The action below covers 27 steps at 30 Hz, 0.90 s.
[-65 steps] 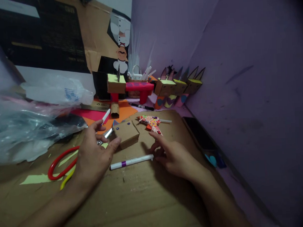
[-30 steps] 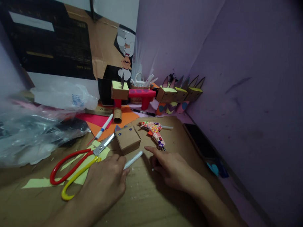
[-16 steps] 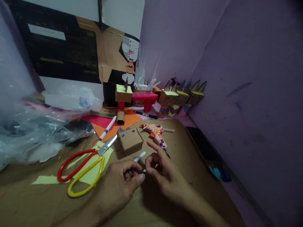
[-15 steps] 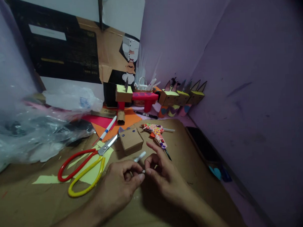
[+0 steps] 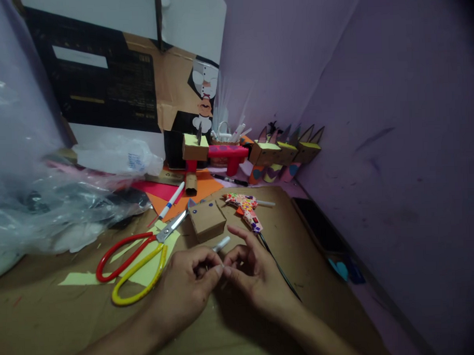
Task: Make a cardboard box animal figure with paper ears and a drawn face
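My left hand [image 5: 192, 282] and my right hand [image 5: 256, 275] meet fingertip to fingertip above the cardboard sheet [image 5: 242, 332]. Both are pinched round something tiny and whitish that I cannot make out. Just beyond them lies a white pen [image 5: 222, 244], partly hidden by my left hand. Behind it sits a small cardboard box [image 5: 207, 221] with two dark blue dots. A flower-patterned glue gun [image 5: 248, 211] rests to the box's right. Scissors [image 5: 161, 236] with red and yellow handles lie left of my hands on yellow-green paper [image 5: 149, 268].
Clear plastic bags [image 5: 66, 199] fill the left side. Cardboard figures [image 5: 195, 148] and a basket [image 5: 220, 155] of pens stand at the back. On the right, a dark phone-like object [image 5: 320, 224] lies beside the purple wall [image 5: 407, 156].
My fingertips have come closer together, covering more of the small whitish thing. The view has shifted slightly, and more of the glue gun's cord shows beside my right hand.
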Tool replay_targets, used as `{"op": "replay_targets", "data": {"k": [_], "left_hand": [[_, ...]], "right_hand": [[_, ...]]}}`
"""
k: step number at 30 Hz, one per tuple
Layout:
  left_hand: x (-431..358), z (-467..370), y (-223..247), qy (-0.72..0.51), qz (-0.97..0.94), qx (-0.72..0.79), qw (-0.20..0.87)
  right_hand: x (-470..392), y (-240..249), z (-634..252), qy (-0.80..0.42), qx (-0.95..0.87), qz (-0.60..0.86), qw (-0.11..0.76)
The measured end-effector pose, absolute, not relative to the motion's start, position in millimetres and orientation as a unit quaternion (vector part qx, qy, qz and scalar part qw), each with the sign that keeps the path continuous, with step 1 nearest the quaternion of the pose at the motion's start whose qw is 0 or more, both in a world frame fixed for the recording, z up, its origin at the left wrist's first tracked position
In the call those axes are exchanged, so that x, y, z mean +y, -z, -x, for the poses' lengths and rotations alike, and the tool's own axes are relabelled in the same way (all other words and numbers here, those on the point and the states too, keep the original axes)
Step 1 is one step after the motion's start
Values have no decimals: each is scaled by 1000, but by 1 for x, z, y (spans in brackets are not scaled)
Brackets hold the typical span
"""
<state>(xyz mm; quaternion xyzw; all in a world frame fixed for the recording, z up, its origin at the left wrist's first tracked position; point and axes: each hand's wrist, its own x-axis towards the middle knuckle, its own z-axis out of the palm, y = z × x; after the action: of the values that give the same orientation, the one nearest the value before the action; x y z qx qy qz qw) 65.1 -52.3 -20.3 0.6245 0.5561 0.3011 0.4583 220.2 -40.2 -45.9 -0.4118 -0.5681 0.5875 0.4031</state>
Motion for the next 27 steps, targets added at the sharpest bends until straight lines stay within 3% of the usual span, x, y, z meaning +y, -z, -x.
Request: {"op": "replay_targets", "data": {"k": [14,21,24,27], "left_hand": [[-50,-64,21,-286,-635,560,448],[-51,-59,9,-254,-699,548,382],[-45,-34,-3,-205,-755,558,276],[-38,-4,-8,-75,-742,654,129]], "right_hand": [[-41,41,-217,-632,-515,400,419],[-37,44,-219,-645,-476,406,438],[-34,44,-221,-640,-448,421,460],[-30,44,-223,-628,-419,434,491]]}}
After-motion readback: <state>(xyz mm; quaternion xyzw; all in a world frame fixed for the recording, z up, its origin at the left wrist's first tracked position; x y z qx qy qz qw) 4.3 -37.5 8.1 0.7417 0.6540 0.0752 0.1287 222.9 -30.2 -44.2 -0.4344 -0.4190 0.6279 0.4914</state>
